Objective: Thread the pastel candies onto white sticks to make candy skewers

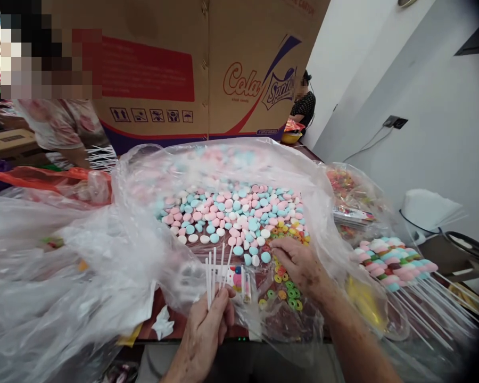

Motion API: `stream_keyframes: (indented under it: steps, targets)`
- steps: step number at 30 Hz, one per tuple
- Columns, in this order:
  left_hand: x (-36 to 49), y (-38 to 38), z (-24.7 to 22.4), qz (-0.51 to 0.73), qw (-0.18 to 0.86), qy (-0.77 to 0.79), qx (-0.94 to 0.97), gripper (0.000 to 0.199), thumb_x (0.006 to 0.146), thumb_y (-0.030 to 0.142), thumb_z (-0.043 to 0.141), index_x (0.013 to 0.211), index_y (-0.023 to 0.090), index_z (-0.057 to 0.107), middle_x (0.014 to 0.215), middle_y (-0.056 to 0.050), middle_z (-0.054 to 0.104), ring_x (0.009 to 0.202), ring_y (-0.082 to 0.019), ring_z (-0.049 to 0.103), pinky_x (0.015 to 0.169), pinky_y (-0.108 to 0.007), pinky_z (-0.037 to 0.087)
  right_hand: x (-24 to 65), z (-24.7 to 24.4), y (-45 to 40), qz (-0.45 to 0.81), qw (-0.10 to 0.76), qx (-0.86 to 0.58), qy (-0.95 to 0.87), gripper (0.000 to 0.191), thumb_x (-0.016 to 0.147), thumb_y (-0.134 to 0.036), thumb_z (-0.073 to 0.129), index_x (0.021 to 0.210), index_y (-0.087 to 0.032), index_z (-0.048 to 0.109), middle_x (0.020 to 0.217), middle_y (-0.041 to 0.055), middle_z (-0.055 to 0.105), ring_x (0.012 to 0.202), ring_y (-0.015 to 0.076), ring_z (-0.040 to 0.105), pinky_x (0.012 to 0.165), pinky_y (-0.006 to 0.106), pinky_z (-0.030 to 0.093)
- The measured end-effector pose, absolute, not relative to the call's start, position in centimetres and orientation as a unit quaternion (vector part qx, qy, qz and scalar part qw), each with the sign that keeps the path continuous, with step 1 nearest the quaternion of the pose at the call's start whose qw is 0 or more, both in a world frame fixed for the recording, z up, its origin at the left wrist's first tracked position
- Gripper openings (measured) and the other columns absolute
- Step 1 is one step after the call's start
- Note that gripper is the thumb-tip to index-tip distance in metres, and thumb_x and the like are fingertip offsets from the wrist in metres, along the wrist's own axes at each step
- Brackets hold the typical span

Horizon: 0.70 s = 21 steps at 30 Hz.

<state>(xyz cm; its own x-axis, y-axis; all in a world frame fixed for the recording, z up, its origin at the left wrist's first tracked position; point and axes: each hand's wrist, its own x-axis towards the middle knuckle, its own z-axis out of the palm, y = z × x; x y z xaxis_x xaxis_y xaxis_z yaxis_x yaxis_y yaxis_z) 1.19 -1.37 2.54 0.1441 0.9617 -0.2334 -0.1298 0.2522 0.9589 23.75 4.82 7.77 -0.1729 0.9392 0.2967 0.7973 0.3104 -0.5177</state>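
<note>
My left hand (211, 324) is closed around several thin white sticks (211, 271), which stand up and fan out from the fingers. Over the gummy rings (291, 292), coloured yellow, orange, red and green, my right hand (297, 260) reaches in from the right with its fingers drawn together. Its fingertips are by red and orange rings at the edge of the candy pile; what they pinch, if anything, is hidden. Pink, blue and white marshmallow discs (223, 213) lie spread just beyond both hands. A printed packet or label (235, 276) lies behind the sticks.
Clear plastic sheeting (143, 213) surrounds the sweets. At right lie finished marshmallow skewers (395, 260) and a bag of gummy rings (341, 181). A large cardboard carton (155, 69) stands behind. Crumpled tissue (163, 323) is at the front edge. Two people are beyond the carton.
</note>
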Motion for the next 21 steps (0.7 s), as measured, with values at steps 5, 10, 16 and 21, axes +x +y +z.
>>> stream_keyframes:
  steps: [5,10,16,21]
  targets:
    - [1.0,-1.5,2.9,0.432,0.618,0.484,0.444,0.048,0.086,0.059,0.056,0.083,0.012,0.068,0.054,0.002,0.055,0.039,-0.005,0.039,0.040,-0.019,0.027,24.1,6.8,4.3,0.118,0.231,-0.593,-0.762,0.019,0.092,-0.020,0.044,0.090,-0.020,0.063,0.089,0.0044,0.064,0.085,0.0189,0.060,0.078,0.031,0.045]
    - [1.3,-1.3,2.8,0.459,0.612,0.491,0.417,0.043,0.086,0.056,0.054,0.097,0.015,0.060,0.054,0.004,0.059,0.031,-0.005,0.039,0.035,-0.017,0.022,24.7,6.4,4.7,0.095,0.226,-0.589,-0.770,0.020,0.092,-0.019,0.043,0.089,-0.020,0.063,0.087,0.0040,0.063,0.083,0.0180,0.059,0.077,0.030,0.045]
    - [1.4,-1.2,2.8,0.483,0.624,0.470,0.395,0.034,0.083,0.047,0.062,0.092,0.015,0.062,0.065,0.002,0.065,0.030,-0.002,0.041,0.034,-0.015,0.025,25.7,6.1,4.0,0.076,0.214,-0.602,-0.765,0.023,0.094,-0.020,0.040,0.095,-0.020,0.063,0.092,0.0054,0.064,0.084,0.0192,0.059,0.077,0.031,0.044]
    - [1.3,-1.2,2.7,0.466,0.647,0.473,0.374,0.035,0.080,0.047,0.065,0.084,0.012,0.066,0.057,0.002,0.061,0.030,-0.001,0.041,0.034,-0.015,0.022,25.7,6.8,2.9,0.043,0.134,-0.613,-0.778,0.022,0.093,-0.016,0.042,0.093,-0.022,0.063,0.089,0.0043,0.064,0.081,0.0186,0.058,0.070,0.028,0.042]
